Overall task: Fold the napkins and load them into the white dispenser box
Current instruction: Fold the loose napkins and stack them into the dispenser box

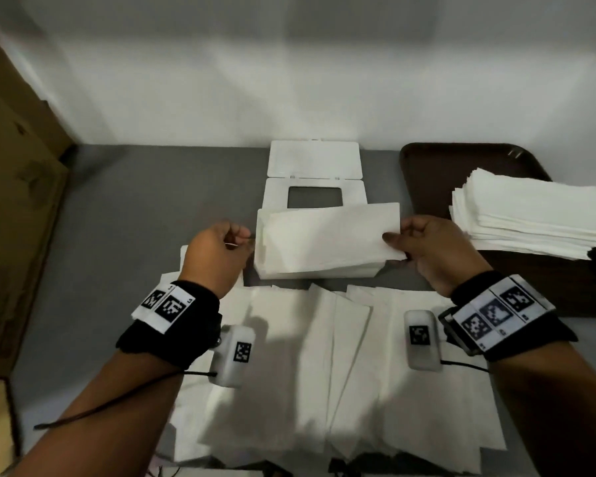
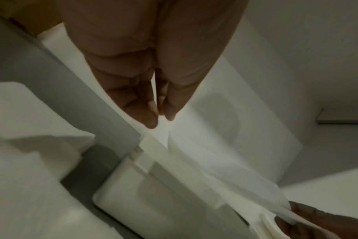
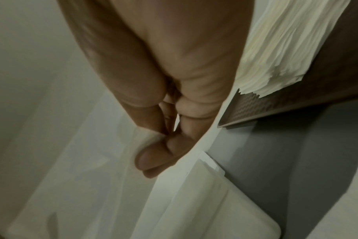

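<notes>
The white dispenser box [image 1: 259, 232] stands open mid-table, its windowed lid [image 1: 276, 197] thrown back toward the wall. Over the box I hold one folded napkin [image 1: 331, 239] stretched lengthwise. My right hand [image 1: 393, 241] pinches its right end, thumb on top; the right wrist view shows the thumb [image 3: 153, 160] pressed onto the sheet [image 3: 104, 161]. My left hand [image 1: 245, 237] is at the box's left edge. In the left wrist view its thumb and forefinger [image 2: 160, 120] meet on the napkin's left end [image 2: 225, 169]. More folded napkins lie inside the box beneath.
A brown tray [image 1: 427, 173] at the right carries a tall stack of napkins [image 1: 530, 215]. Several napkins [image 1: 324, 356] lie spread along the table's near edge under my wrists. Cardboard boxes [image 1: 11, 201] stand at the left, a white wall behind.
</notes>
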### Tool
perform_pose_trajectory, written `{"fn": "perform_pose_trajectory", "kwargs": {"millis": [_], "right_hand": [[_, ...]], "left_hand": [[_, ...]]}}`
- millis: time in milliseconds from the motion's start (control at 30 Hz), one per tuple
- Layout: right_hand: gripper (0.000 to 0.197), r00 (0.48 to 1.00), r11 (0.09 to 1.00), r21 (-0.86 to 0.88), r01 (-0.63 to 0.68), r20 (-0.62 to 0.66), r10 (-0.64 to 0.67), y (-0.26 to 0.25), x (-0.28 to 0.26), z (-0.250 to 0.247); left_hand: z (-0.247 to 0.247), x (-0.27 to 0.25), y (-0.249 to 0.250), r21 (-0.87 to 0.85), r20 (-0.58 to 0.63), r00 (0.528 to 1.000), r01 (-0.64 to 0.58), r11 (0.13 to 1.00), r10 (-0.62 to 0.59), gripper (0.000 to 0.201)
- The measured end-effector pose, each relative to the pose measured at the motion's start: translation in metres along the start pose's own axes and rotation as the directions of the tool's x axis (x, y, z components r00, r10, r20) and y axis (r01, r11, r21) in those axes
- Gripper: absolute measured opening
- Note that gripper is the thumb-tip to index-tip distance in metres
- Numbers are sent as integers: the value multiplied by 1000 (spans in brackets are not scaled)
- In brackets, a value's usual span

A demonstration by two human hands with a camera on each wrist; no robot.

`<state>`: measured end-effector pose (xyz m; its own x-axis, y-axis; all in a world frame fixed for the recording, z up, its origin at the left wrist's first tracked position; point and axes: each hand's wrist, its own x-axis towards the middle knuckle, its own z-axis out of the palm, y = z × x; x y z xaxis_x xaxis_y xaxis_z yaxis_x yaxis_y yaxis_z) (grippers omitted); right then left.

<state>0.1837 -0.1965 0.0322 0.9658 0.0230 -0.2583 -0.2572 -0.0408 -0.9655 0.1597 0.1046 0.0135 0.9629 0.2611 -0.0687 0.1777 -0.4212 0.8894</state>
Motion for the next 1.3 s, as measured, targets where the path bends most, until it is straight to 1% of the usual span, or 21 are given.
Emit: {"fn": "perform_pose_trajectory", "kwargs": {"millis": [67, 167, 267, 333, 400, 500, 600, 667, 767, 800, 867, 933, 1033, 1067, 1200, 1233, 1300], "right_hand": [[6, 999, 999, -43, -20, -29, 19, 3, 10, 6], [7, 998, 997, -68, -42, -46, 39, 4, 17, 16], [7, 997, 992, -127, -22, -73, 13, 5, 23, 25], [11, 996, 977, -212, -10, -85, -8, 7, 29, 29], [11, 996, 953, -303, 0, -81, -25, 8, 32, 34], [4, 995, 905, -426, -8, -95, -36, 11, 38, 37], [10, 993, 834, -552, 2, -97, -66, 12, 40, 36], [18, 990, 788, -616, 23, -94, -103, 9, 35, 36], [31, 974, 750, -659, 58, -129, -188, 5, 26, 31], [34, 965, 724, -687, 64, -143, -221, 3, 22, 28], [34, 955, 693, -717, 71, -153, -255, -1, 12, 17], [29, 958, 687, -724, 61, -150, -243, -1, -3, 2], [21, 969, 733, -680, 25, -164, -185, 5, -31, -22], [20, 972, 734, -679, 9, -167, -166, 9, -44, -32], [17, 985, 695, -717, -55, -154, -80, 29, -87, -64], [17, 987, 691, -718, -82, -156, -46, 37, -96, -73], [19, 989, 682, -720, -127, -147, 29, 53, -109, -84]], "left_hand": [[-3, 8, -9, 70, 51, 998, 42, 997, -46, 16], [-1, 10, -16, 55, 127, 987, 87, 995, -94, 11], [0, 9, -17, 41, 150, 984, 91, 995, -96, 13], [1, 10, -18, 35, 150, 985, 86, 996, -90, 13], [1, 10, -18, 36, 144, 986, 80, 996, -84, 13], [2, 11, -18, 46, 144, 986, 74, 996, -80, 14], [1, 10, -17, 64, 147, 985, 76, 995, -85, 14], [1, 8, -16, 121, 113, 993, 27, 992, -41, 12], [0, 2, -6, 258, 28, 995, -102, 961, 98, 14], [0, -1, -1, 266, 11, 991, -132, 955, 133, 14], [5, -9, 8, 257, 17, 985, -170, 951, 171, 10], [16, -21, 18, 259, 70, 980, -197, 945, 185, 6], [38, -43, 33, 277, 200, 960, -248, 928, 197, 8], [48, -53, 38, 278, 247, 949, -265, 923, 198, 10], [86, -88, 44, 262, 419, 885, -331, 906, 202, 14], [97, -97, 44, 274, 455, 871, -336, 901, 187, 15], [114, -112, 40, 321, 492, 860, -323, 890, 135, 17]]}}
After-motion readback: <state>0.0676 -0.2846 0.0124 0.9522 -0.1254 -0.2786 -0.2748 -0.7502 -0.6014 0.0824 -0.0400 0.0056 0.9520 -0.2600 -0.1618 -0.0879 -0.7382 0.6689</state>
